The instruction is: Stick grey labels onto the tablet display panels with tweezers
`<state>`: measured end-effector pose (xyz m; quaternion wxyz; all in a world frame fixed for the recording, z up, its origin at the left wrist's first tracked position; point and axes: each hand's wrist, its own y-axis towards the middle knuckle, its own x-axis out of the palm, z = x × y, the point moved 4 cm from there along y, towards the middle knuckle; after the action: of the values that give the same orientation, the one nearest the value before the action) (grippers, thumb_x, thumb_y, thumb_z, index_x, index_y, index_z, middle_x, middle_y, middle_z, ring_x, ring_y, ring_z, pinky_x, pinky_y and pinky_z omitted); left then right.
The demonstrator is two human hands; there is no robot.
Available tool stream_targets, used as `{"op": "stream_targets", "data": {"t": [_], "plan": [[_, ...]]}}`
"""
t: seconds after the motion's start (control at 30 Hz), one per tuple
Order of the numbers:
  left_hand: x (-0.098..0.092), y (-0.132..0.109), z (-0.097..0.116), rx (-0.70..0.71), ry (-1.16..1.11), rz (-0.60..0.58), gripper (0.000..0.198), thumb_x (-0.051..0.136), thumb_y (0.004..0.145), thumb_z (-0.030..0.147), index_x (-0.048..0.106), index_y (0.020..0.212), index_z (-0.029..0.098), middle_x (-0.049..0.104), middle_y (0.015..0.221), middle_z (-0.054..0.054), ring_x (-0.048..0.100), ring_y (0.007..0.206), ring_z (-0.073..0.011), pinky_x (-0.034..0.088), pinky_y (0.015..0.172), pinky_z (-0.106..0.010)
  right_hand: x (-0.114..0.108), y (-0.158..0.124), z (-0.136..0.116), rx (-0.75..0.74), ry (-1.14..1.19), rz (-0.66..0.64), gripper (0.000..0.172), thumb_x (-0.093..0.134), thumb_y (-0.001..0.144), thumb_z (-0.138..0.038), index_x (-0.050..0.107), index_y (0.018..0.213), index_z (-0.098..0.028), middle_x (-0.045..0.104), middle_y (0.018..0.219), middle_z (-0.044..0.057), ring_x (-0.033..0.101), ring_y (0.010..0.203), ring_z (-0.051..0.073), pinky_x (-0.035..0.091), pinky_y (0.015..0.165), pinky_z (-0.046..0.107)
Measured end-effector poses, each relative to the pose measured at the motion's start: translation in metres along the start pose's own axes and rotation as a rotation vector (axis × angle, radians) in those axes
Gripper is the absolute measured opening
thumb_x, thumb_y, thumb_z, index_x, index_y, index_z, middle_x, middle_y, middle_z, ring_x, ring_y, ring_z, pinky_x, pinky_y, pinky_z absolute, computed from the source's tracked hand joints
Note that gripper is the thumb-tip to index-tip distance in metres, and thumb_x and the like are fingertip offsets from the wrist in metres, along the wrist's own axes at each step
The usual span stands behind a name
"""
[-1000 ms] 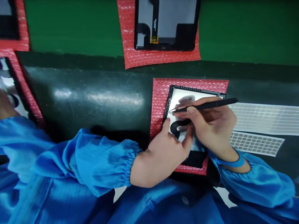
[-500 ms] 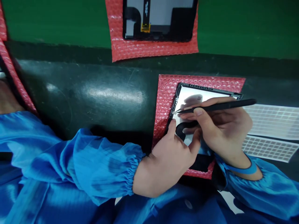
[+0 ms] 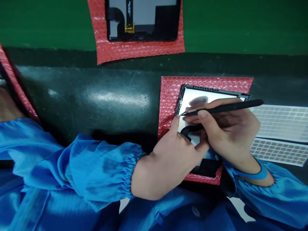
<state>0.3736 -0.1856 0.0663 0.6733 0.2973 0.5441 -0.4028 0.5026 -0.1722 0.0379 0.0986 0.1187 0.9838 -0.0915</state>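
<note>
Red bubble wrap (image 3: pixel 167 96) lies between panel (image 3: pixel 198 101) and bench (image 3: pixel 72 112), presumably as cushioning. Right hand (image 3: pixel 228 128): thumb and fingers pinch black tweezers (image 3: pixel 226 108) well forward — likely for fine control — tips at the panel's left edge. Left hand (image 3: pixel 168 157): index finger extended beside those tips, thumb spread away, probably steadying the edge; remaining fingers cannot be told.

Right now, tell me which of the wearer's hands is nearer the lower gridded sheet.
Right. The right hand, holding tweezers, is just left of the lower gridded sheet; the left hand is farther left, fingers over the panel.
</note>
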Motion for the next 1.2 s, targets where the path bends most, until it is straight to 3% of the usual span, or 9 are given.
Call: {"op": "stream_targets", "data": {"t": [0.3, 0.47, 0.53, 0.63, 0.73, 0.9, 1.03, 1.13, 1.2], "plan": [[0.008, 0.005, -0.004, 0.068, -0.06, -0.11, 0.049, 0.062, 0.097, 0.024, 0.059, 0.144, 0.01, 0.071, 0.065, -0.001, 0.063, 0.05, -0.0223, 0.042, 0.112, -0.059, 0.0, 0.002, 0.0, 0.01, 0.112, 0.019, 0.009, 0.077, 0.094, -0.023, 0.069, 0.098, -0.024, 0.08, 0.097, 0.002, 0.081, 0.075, 0.019, 0.069, 0.067, 0.029], [-0.009, 0.011, -0.009, 0.163, -0.095, -0.235, 0.062, 0.074, 0.093, 0.051, 0.061, 0.136, 0.01, 0.077, 0.086, -0.01, 0.073, 0.074, -0.0281, 0.046, 0.108, -0.055, -0.005, 0.006, 0.001, -0.05, 0.283, 0.03, 0.011, 0.079, 0.092, -0.024, 0.069, 0.096, -0.022, 0.081, 0.09, 0.002, 0.08, 0.067, 0.02, 0.069, 0.061, 0.03], [-0.024, 0.009, -0.022, 0.035, -0.084, -0.293, 0.039, 0.065, 0.099, 0.047, 0.068, 0.118, 0.013, 0.075, 0.08, -0.008, 0.073, 0.072, -0.0273, 0.055, 0.088, -0.045, -0.014, 0.004, -0.003, -0.086, 0.342, 0.061, 0.01, 0.078, 0.092, -0.022, 0.069, 0.099, -0.023, 0.08, 0.087, 0.002, 0.08, 0.066, 0.021, 0.07, 0.06, 0.031], [-0.039, -0.004, -0.057, -0.458, 0.023, -0.31, 0.038, 0.053, 0.104, 0.049, 0.066, 0.09, 0.016, 0.066, 0.07, -0.008, 0.068, 0.064, -0.0282, 0.049, 0.061, -0.036, -0.041, -0.005, -0.008, -0.144, 0.339, 0.12, 0.012, 0.077, 0.092, -0.019, 0.072, 0.102, -0.024, 0.08, 0.086, 0.001, 0.081, 0.07, 0.022, 0.07, 0.061, 0.031], [-0.027, -0.018, -0.076, -0.716, -0.24, -0.192, 0.036, 0.06, 0.099, 0.046, 0.055, 0.076, 0.019, 0.056, 0.066, -0.005, 0.061, 0.065, -0.0264, 0.045, 0.065, -0.038, -0.077, -0.013, 0.001, -0.171, 0.262, 0.198, 0.011, 0.079, 0.089, -0.02, 0.075, 0.099, -0.024, 0.08, 0.084, 0.001, 0.08, 0.069, 0.024, 0.071, 0.062, 0.035], [0.011, -0.024, -0.066, -0.689, -0.716, 0.101, 0.027, 0.047, 0.103, 0.033, 0.041, 0.079, 0.022, 0.051, 0.073, -0.001, 0.052, 0.069, -0.0174, 0.043, 0.072, -0.035, -0.128, -0.012, 0.042, -0.171, 0.234, 0.365, 0.01, 0.082, 0.082, -0.026, 0.076, 0.09, -0.026, 0.076, 0.076, -0.002, 0.078, 0.067, 0.023, 0.07, 0.071, 0.039], [0.032, -0.023, -0.048, -0.671, -0.969, 0.312, 0.022, 0.044, 0.106, 0.044, 0.044, 0.112, 0.023, 0.062, 0.09, -0.001, 0.06, 0.077, -0.0158, 0.049, 0.072, -0.031, -0.134, -0.008, 0.056, -0.092, 0.189, 0.321, 0.015, 0.083, 0.081, -0.031, 0.072, 0.091, -0.027, 0.078, 0.083, 0.002, 0.078, 0.066, 0.026, 0.069, 0.071, 0.043], [0.042, -0.012, -0.05, -0.64, -1.107, 0.42, 0.055, 0.065, 0.094, 0.043, 0.032, 0.134, 0.023, 0.065, 0.093, 0.0, 0.062, 0.074, -0.0155, 0.052, 0.068, -0.029, -0.133, -0.012, 0.053, -0.082, 0.082, 0.353, 0.024, 0.083, 0.082, -0.04, 0.069, 0.094, -0.024, 0.08, 0.087, 0.006, 0.077, 0.063, 0.026, 0.067, 0.068, 0.043], [0.039, 0.002, -0.068, -0.637, -1.148, 0.501, 0.063, 0.069, 0.09, 0.038, 0.032, 0.138, 0.022, 0.065, 0.093, 0.0, 0.063, 0.073, -0.0156, 0.052, 0.067, -0.029, -0.133, -0.014, 0.053, -0.067, 0.072, 0.363, 0.032, 0.084, 0.08, -0.046, 0.068, 0.094, -0.023, 0.08, 0.086, 0.006, 0.077, 0.062, 0.025, 0.065, 0.065, 0.041]]}}
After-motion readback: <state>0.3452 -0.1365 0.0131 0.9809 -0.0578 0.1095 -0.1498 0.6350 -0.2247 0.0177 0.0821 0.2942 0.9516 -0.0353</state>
